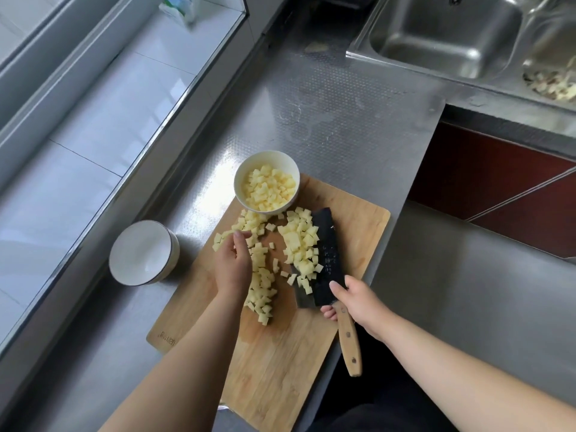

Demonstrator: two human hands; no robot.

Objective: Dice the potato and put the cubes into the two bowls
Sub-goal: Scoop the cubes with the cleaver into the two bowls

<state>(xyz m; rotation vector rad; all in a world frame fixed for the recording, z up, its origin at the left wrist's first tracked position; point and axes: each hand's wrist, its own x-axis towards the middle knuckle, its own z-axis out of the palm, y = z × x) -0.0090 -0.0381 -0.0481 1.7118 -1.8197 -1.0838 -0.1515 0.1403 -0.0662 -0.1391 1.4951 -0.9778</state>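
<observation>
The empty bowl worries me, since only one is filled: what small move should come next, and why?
Probably sweep the loose cubes onto the knife blade with the left hand and carry them to the empty bowl. The other bowl already holds cubes, and the right hand grips the knife.

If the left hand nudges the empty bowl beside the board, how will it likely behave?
The empty bowl stands upright on smooth steel counter, so it would probably slide rather than tip. It looks ceramic, so likely stiff, fairly heavy, and breakable if dropped. The left hand is on the cubes, not touching it.

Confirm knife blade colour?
Black blade, light wooden handle; head view.
</observation>
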